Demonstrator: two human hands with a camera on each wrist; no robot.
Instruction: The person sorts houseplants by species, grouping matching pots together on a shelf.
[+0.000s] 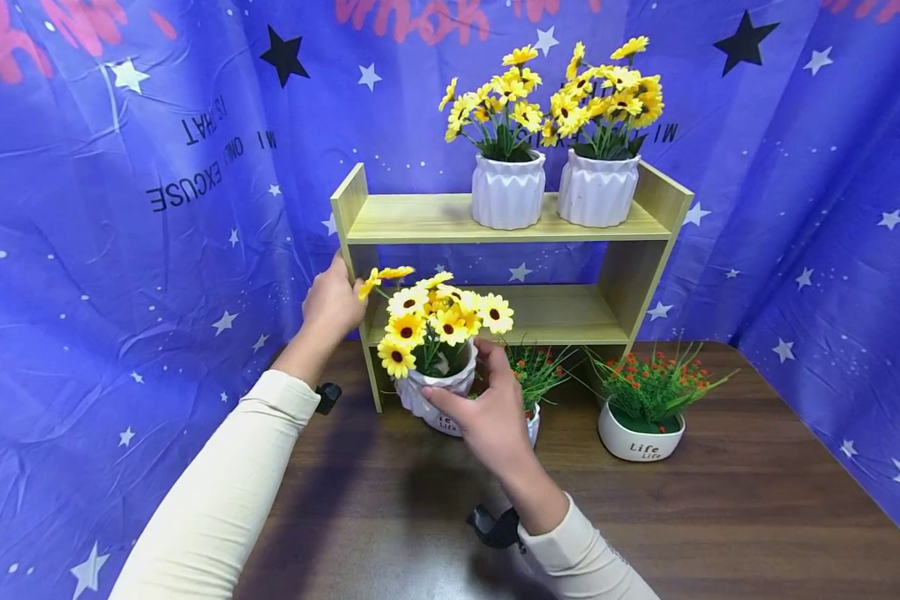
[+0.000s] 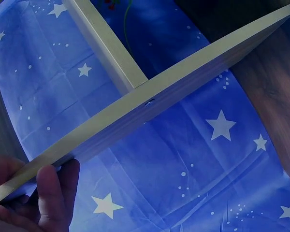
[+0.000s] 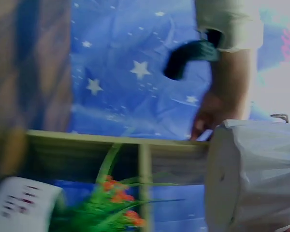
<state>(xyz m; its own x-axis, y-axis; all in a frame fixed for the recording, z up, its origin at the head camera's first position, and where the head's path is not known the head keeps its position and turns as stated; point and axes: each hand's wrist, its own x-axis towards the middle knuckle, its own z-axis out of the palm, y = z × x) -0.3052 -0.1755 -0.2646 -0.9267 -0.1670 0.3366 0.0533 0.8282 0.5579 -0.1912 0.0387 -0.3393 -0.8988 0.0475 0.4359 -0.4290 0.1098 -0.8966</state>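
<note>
My right hand (image 1: 495, 408) holds a white ribbed flowerpot (image 1: 412, 396) of yellow daisy-like flowers (image 1: 450, 325), thumb on the near side and fingers round the far rim. The pot is tilted in front of the wooden shelf's left half. Its pale base shows in the right wrist view, where the pot (image 3: 266, 174) hangs clear of the shelf. My left hand (image 1: 335, 300) grips the edge of the shelf's left side panel (image 2: 150, 92), fingers and thumb on either side of the board. A white planter (image 1: 533, 425) with red-flowered grass is partly hidden behind my right hand.
Two matching pots, one (image 1: 508, 192) mid-shelf and one (image 1: 598, 190) to its right, stand on the top board (image 1: 412, 218). A second red-flowered planter (image 1: 641, 433) is at the shelf's right foot on the brown table (image 1: 735, 500). Blue star-printed cloth (image 1: 217, 250) hangs behind.
</note>
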